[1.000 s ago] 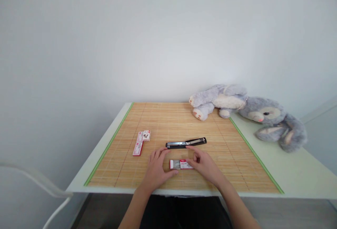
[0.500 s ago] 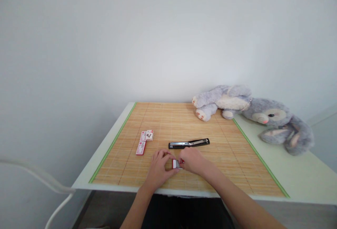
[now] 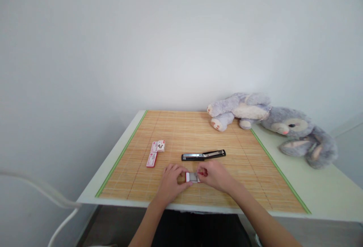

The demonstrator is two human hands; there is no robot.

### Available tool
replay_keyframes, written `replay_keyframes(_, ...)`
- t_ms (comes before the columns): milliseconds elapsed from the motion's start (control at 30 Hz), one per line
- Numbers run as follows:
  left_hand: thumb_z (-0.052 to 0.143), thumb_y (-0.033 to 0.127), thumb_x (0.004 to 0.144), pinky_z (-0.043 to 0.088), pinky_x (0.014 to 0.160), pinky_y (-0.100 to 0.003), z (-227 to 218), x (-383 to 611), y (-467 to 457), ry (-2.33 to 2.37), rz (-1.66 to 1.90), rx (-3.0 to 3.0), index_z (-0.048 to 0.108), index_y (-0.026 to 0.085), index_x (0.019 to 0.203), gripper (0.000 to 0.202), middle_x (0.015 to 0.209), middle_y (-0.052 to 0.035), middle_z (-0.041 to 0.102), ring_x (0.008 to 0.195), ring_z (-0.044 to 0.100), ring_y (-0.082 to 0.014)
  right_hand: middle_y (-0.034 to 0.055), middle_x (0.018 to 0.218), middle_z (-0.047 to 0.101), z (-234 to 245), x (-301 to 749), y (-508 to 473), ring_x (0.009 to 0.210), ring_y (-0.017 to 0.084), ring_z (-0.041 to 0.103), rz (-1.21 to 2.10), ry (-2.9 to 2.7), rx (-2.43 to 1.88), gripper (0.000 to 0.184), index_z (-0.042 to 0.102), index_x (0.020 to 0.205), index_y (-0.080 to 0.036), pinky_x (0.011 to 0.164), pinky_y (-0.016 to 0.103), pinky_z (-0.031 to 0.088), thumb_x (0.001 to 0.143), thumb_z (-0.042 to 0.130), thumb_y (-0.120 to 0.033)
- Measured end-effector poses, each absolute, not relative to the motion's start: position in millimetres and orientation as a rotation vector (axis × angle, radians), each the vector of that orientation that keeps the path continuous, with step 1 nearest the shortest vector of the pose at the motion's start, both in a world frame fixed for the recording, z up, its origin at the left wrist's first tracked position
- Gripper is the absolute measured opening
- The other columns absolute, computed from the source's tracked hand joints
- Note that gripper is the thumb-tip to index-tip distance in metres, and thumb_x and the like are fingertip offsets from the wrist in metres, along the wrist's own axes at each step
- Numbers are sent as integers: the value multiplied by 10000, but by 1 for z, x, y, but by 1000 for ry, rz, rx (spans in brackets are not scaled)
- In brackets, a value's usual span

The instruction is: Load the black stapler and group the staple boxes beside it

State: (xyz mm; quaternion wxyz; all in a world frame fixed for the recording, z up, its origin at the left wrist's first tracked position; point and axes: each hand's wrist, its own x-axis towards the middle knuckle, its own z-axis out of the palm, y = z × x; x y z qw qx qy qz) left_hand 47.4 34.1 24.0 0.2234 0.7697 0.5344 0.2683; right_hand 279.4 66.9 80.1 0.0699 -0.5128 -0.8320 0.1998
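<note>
A small red-and-white staple box (image 3: 193, 177) lies on the mat near the front edge, its grey contents showing. My left hand (image 3: 171, 182) grips its left end between thumb and fingers. At the right end, my right hand (image 3: 213, 175) is closed in a pinch on a red edge or flap of the box; its fingertips are partly hidden. Just beyond both hands rests a black stapler (image 3: 203, 155), spread open with its metal magazine showing.
Several small red-and-white boxes (image 3: 152, 159) sit together on the left of the bamboo mat (image 3: 181, 126). A grey plush rabbit (image 3: 252, 109) lies along the back right, partly off the mat. A white cable (image 3: 61, 201) hangs by the left table corner.
My right hand has shifted slightly right, uncovering more of the box's grey contents and a red edge at its fingertips. My left hand stays at the box's left end.
</note>
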Motion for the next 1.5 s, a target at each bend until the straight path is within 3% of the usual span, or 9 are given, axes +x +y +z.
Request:
replay_keyframes(333,787,481,786,392,922,-412,28,46,33,1469,723,2107,699,305,1051,329,959,-4,702,965,589,-245,-22,678,633,43,317,43,621,141,559,884,-2106,-1529,202,724,947,-225,607,247,366,907,636,-402)
replay_keyframes(533,792,447,785,393,953,-424,25,46,33,1456,713,2099,702,324,1092,343,987,1,712,1000,592,-254,-28,771,670,45,332,40,681,159,587,905,-2130,-1591,467,658,1244,-255,651,255,397,806,757,-382)
replay_keyframes(667,795,423,786,395,957,-418,24,53,32,1418,711,2108,704,339,1112,349,1018,6,713,1021,587,-251,3,888,706,47,325,39,762,170,607,915,-2182,-1500,294,728,1142,-283,703,261,411,851,699,-318)
replay_keyframes(967,791,414,796,405,959,-429,25,60,30,1400,730,2108,703,352,1124,345,1027,5,716,1035,589,-255,1,805,693,58,293,40,739,175,601,887,-2256,-1478,216,753,1043,-281,673,256,391,835,699,-307)
replay_keyframes(1133,766,462,817,440,942,-413,20,56,31,1398,841,2017,685,318,1146,368,992,-11,696,986,602,-240,28,925,730,60,287,39,808,192,634,817,-2229,-1518,418,710,1248,-290,710,265,415,847,716,-410)
replay_keyframes(1233,634,451,916,471,896,-386,15,52,40,1543,1004,1885,658,260,1119,279,990,-30,660,938,604,-218,15,902,728,58,285,40,795,178,632,831,-2233,-1474,311,741,1194,-306,721,259,417,904,667,-389)
replay_keyframes(1300,619,415,923,462,944,-404,12,50,50,1628,1062,1905,628,255,1175,298,1062,-40,639,1010,594,-228,6,895,725,57,283,40,797,171,631,824,-2243,-1465,236,765,1121,-311,724,254,411,916,656,-354)
replay_keyframes(1433,703,414,867,403,1038,-439,8,52,73,1694,972,2064,553,283,1367,539,1251,-65,580,1189,529,-265,-2,870,724,57,280,45,783,165,625,786,-2284,-1443,177,784,1032,-299,705,249,386,919,647,-310)
replay_keyframes(1500,691,428,881,398,1023,-430,6,54,80,1713,903,2091,594,298,1336,483,1243,-62,579,1185,526,-265,-3,863,717,58,278,51,773,159,619,774,-2286,-1410,194,777,1061,-294,698,243,380,934,631,-313)
